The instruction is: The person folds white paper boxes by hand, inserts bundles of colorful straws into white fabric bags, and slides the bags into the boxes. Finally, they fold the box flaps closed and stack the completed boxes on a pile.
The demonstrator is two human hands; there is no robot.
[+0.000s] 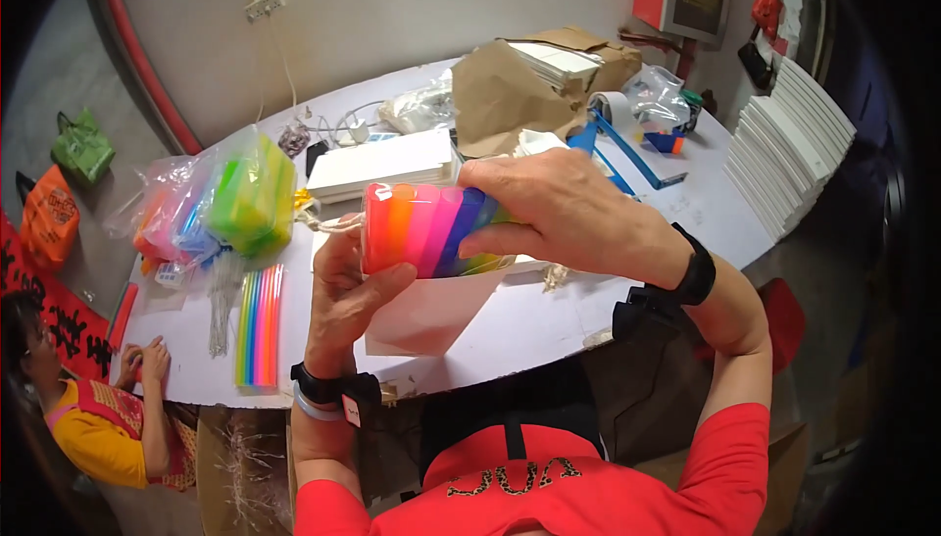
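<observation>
Between my two hands is a pack of coloured plastic straws [421, 227], running from red and orange through pinks to blue, under a shiny clear wrap. My left hand [348, 291] grips its left end, thumb in front and the other fingers mostly hidden behind. At the right end, my right hand [559, 208] is closed over it with thumb and fingers. An off-white cord [333, 225] sticks out on the left, beside my left fingers. Below the straws hangs a white, paper-like sheet [431, 316]; how it joins the pack is not clear.
On the left of the table lie a row of straws [259, 325], thin metal brushes [223, 291] and bagged coloured straws [250, 198]. White boxes [382, 164], brown paper [510, 95] and a blue tape dispenser [618, 154] lie behind. A person [108, 418] sits at left; white stacks [789, 149] stand right.
</observation>
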